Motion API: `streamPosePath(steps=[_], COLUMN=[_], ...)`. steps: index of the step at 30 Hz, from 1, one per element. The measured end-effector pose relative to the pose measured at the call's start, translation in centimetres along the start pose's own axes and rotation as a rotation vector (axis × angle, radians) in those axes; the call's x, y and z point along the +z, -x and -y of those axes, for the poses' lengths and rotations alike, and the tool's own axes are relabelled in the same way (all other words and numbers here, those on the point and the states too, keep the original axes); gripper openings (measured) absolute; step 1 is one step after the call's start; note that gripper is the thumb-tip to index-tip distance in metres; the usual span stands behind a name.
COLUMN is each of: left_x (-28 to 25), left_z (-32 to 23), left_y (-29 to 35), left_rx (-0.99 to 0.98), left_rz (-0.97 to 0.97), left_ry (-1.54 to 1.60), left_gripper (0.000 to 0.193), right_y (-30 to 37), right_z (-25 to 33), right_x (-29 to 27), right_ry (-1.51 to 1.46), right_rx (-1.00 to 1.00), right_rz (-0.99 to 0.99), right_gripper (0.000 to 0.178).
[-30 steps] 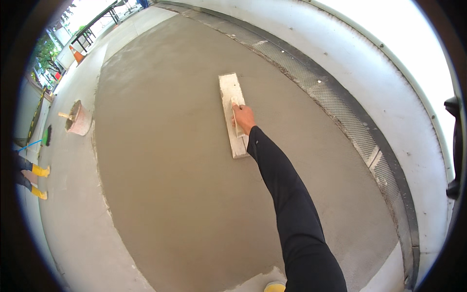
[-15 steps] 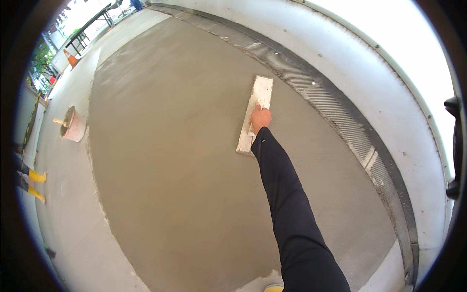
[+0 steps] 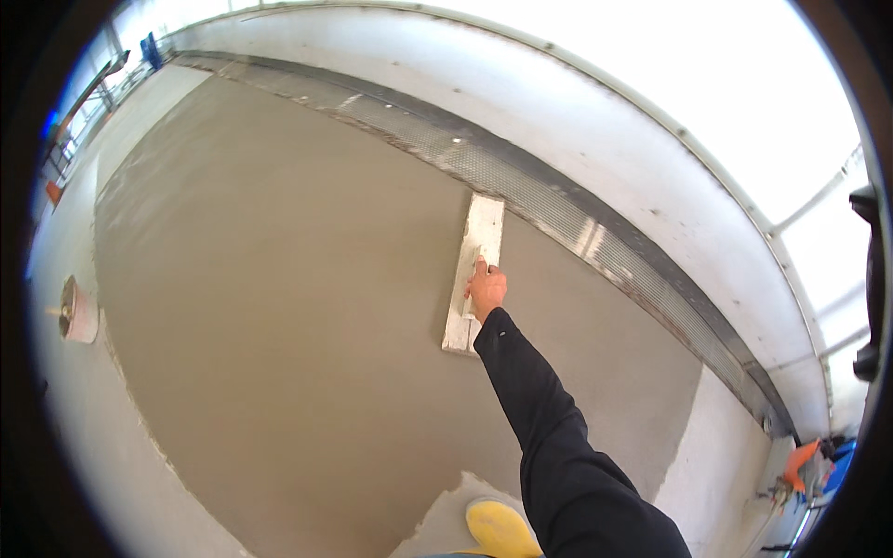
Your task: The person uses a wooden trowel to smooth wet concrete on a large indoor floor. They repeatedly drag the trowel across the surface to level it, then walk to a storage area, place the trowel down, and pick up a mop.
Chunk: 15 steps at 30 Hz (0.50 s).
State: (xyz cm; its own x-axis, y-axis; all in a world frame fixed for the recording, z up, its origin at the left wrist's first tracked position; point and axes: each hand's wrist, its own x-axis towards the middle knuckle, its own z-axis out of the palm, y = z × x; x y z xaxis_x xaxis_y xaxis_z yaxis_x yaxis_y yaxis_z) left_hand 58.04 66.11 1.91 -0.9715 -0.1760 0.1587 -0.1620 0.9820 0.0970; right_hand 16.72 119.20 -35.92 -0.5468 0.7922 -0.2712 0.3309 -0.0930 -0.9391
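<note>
My right hand is wrapped round the handle of a long, off-white hand float. The float lies on a broad patch of smooth, wet-looking grey mortar, and its far end reaches close to the patch's right border. A black sleeve covers my right arm, which stretches forward from the lower edge. My left hand is out of sight.
A ribbed drain grating runs along the mortar's far right side, below a white wall. A pale bucket with a handle sticking out stands at the left. My yellow boot is on bare floor at the bottom.
The view has swung to the right, so the bucket sits nearer the left rim and more boot shows. Still in my right hand, the float now lies closer to the grating.
</note>
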Motion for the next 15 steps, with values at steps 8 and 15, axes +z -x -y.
streamPosePath(steps=[8,15], left_x=[2.8,4.0], left_z=[-0.9,-0.4], left_y=[-2.8,-3.1], left_rx=[0.265,0.345], left_rz=[-0.015,-0.104], left_ry=[0.151,0.230], left_gripper=[0.041,0.040], right_y=[3.6,11.8], right_z=[-7.1,-9.9], right_x=[-22.9,-38.9], right_ry=[-0.095,-0.177], right_rx=[0.064,0.126], right_rz=[-0.194,-0.466], right_gripper=[0.044,0.036])
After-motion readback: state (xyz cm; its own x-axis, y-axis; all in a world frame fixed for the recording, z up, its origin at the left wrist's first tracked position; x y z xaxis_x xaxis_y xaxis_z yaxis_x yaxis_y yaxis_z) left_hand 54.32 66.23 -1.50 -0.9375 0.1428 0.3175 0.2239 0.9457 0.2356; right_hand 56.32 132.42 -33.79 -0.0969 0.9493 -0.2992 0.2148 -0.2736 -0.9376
